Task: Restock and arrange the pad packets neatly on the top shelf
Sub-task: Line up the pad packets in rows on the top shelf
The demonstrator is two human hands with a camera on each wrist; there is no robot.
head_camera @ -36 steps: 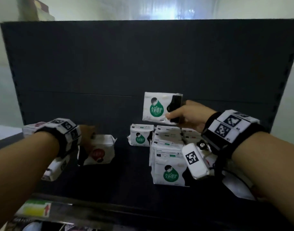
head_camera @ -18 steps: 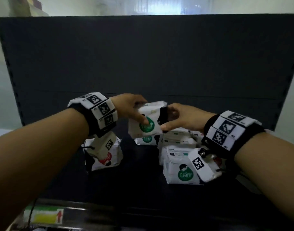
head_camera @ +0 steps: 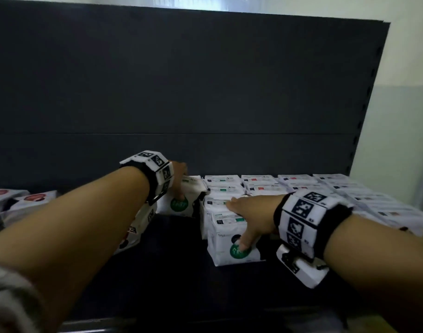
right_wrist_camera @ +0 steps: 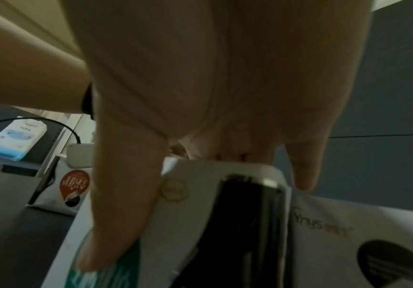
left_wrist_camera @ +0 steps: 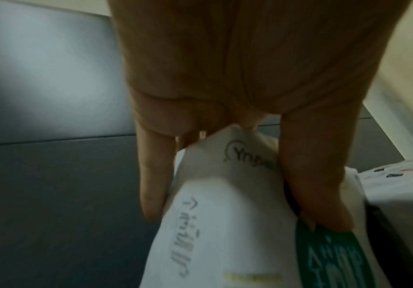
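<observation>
My left hand [head_camera: 180, 188] pinches a white pad packet with a green logo [head_camera: 179, 204] from above at the back of the top shelf [head_camera: 172, 272], just left of the green-logo row. In the left wrist view the thumb [left_wrist_camera: 316, 185] lies on the front of the packet [left_wrist_camera: 225, 233] and a finger [left_wrist_camera: 153, 175] on its back. My right hand [head_camera: 239, 224] rests flat on top of the row, thumb down the face of the front green packet [head_camera: 232, 251]. The right wrist view shows that thumb [right_wrist_camera: 121, 214] on the packet [right_wrist_camera: 188, 214].
Rows of white packets [head_camera: 301, 186] fill the shelf's right side up to the dark back panel [head_camera: 205, 92]. Red-logo packets [head_camera: 37, 198] lie loose at the far left, and another [head_camera: 131, 234] stands under my left forearm. A blue packet [right_wrist_camera: 15, 140] sits further left.
The green packet passed from my right hand to my left, which carried it down to the back of the shelf. My right hand dropped onto the front of the green row.
</observation>
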